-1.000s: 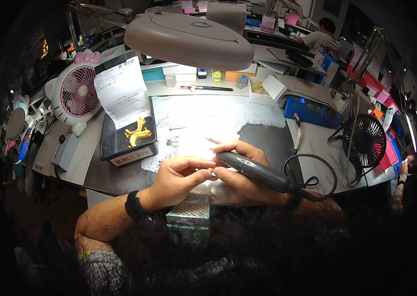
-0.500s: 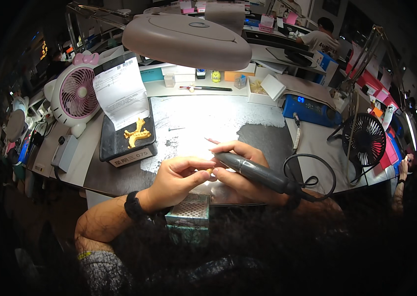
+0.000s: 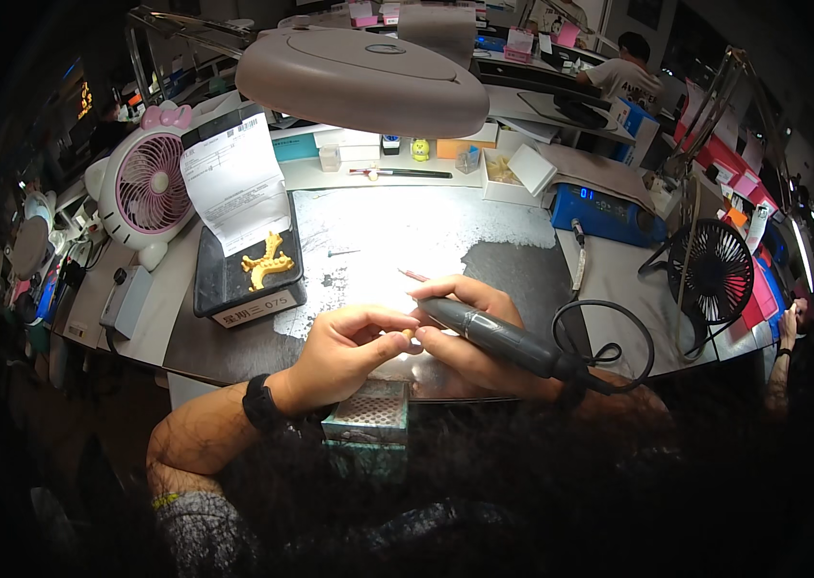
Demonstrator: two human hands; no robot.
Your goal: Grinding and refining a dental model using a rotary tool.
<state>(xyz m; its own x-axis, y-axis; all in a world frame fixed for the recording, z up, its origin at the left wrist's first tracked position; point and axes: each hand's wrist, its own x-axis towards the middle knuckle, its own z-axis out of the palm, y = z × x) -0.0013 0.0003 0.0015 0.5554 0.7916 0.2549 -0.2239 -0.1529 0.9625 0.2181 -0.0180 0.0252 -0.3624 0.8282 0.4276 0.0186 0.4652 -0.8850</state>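
Observation:
Under the lamp, my left hand (image 3: 351, 350) pinches a small yellowish piece (image 3: 409, 335) between thumb and fingers; most of it is hidden, so I cannot tell its exact kind. My right hand (image 3: 472, 332) grips a dark grey rotary handpiece (image 3: 493, 337), pen-like, its tip pointing up and left. A thin reddish bit (image 3: 413, 275) shows just beyond the right fingertips. The two hands meet, with the right thumb close beside the yellowish piece. From the handpiece's rear end a black cable (image 3: 650, 337) loops to the right. Below the hands is a box with a perforated grille (image 3: 371, 405).
At left, a black tray (image 3: 205, 285) holds yellow dental models (image 3: 267, 262) and a printed sheet (image 3: 236, 183). A pink-and-white fan (image 3: 152, 183) stands beyond it. To the right are a blue control box (image 3: 609, 214) and a black fan (image 3: 712, 273). A lamp head (image 3: 363, 82) hangs above the bench.
The lit display on the blue control box has changed. Both hands, the handpiece and the yellowish piece stay almost exactly where they were.

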